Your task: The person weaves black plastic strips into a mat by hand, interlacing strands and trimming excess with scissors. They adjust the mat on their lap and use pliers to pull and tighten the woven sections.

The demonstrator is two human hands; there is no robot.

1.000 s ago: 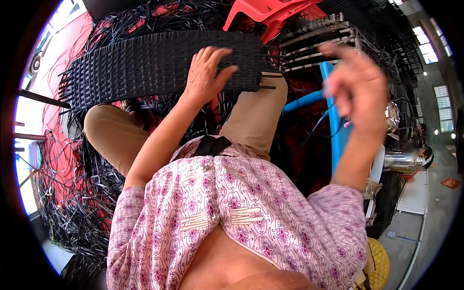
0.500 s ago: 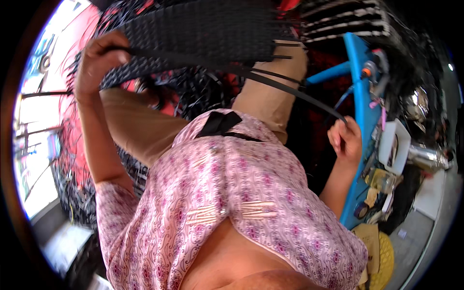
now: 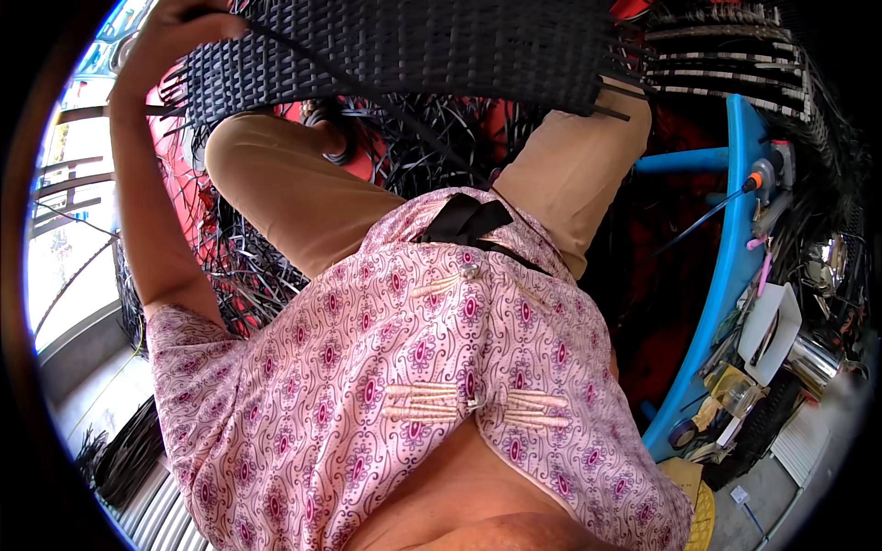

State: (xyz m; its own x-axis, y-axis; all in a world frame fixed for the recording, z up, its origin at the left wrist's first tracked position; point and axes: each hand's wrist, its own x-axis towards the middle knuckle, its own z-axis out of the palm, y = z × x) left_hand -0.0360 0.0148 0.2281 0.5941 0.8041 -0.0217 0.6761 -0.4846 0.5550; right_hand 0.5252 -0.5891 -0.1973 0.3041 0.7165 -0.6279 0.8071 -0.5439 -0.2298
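At the upper left, my left hand point(image 3: 179, 37) is closed on the end of a flat black strip point(image 3: 390, 106). From my fingers the strip slants down to the right, across the front of a black woven panel point(image 3: 441, 55), and ends out of sight near my waist. The panel lies across my knees, with loose strip ends sticking out on its left and right sides. My right hand is out of sight; a small bit of skin by the right side of my shirt may be that arm.
Tangled black strips point(image 3: 427, 133) lie on the red floor between my legs. A blue stand point(image 3: 721, 266) on the right carries an orange-handled tool point(image 3: 753, 182), a white tray point(image 3: 770, 335) and small items. More woven work point(image 3: 726, 55) stands at the upper right.
My left hand has moved up and outward with the strip. My right hand, which held the strip's other part near the blue stand, has dropped out of view. The view has shifted leftward.
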